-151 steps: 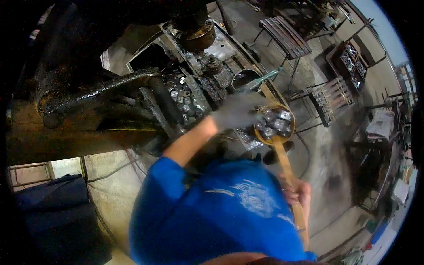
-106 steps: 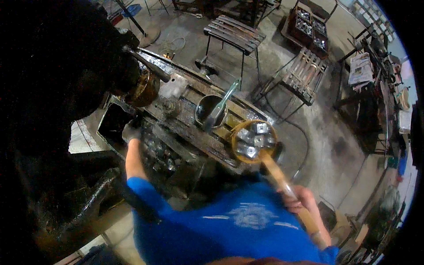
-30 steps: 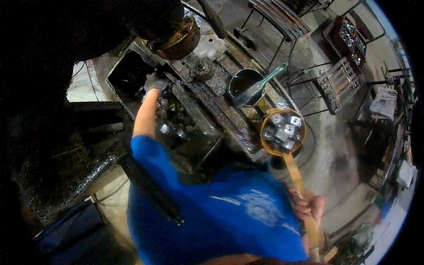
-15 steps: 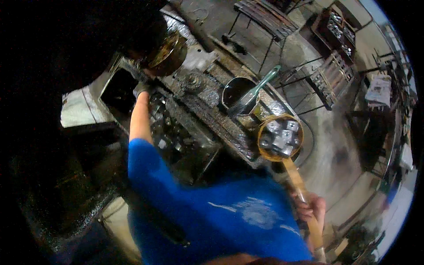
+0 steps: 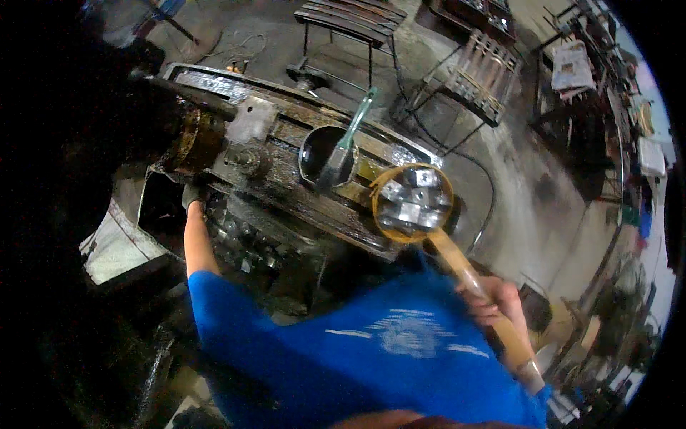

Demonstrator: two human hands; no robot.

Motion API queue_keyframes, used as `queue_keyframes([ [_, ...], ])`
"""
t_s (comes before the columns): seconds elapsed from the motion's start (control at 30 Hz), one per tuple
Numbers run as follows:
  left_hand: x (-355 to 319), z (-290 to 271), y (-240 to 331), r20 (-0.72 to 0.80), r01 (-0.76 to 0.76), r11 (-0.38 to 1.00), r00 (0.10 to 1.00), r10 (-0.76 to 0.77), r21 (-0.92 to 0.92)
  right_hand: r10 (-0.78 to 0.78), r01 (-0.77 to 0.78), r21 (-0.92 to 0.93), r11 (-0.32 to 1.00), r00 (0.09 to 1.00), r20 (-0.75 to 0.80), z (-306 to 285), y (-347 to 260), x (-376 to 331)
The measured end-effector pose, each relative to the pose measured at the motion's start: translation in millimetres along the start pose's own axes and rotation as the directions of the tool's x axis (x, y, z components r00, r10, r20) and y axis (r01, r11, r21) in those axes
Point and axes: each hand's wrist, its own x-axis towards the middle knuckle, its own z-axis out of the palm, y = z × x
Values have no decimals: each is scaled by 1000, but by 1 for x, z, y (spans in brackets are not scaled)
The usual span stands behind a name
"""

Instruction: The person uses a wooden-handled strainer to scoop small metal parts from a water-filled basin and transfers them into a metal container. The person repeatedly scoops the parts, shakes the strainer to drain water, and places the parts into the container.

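Observation:
My right hand (image 5: 500,304) is wrapped round the flat, pale wooden handle (image 5: 457,259) of a scoop-like strainer. Its round yellow rim (image 5: 376,217) encloses several shiny metal blocks (image 5: 410,212), some with holes. Further left, my left arm stretches to the machine, where my left hand (image 5: 193,194), which looks dark-gloved, is beside a dark opening (image 5: 158,200). Shadow hides its fingers. Between the hands, a brush with a green handle (image 5: 361,118) leans in a round dark pot (image 5: 304,166) on the machine table (image 5: 286,196).
Loose metal pieces (image 5: 246,263) lie in the dark area below the machine table. Slatted metal racks (image 5: 350,16) stand on the floor beyond it, with a second rack (image 5: 486,75) to the right. A cable (image 5: 493,193) curves across the floor. Shelving (image 5: 572,121) lines the right side.
The view has turned, so the machine appears lower and further left. My right hand still grips the strainer's handle. My left hand stays by the dark opening.

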Motion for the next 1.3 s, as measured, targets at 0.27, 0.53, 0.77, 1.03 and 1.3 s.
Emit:
queue_keyframes([
  [0.27,-11,-2,-2,-100,-55,998,993,56,7,13,-13,9,1000,1000,13,-1,2,-1],
  [0.53,27,28,-13,-116,-357,922,920,375,149,3,0,35,999,997,-76,4,8,0],
  [0.77,-2,48,-32,-447,-454,888,812,374,-81,0,-2,19,1000,993,122,-15,5,3],
  [1.03,-150,-34,42,-563,-18,926,799,-213,-376,12,-2,-81,997,992,123,-14,-1,1],
  [1.3,-329,-75,165,-340,-404,446,914,220,-799,24,-20,-47,999,997,77,-14,-3,0],
])
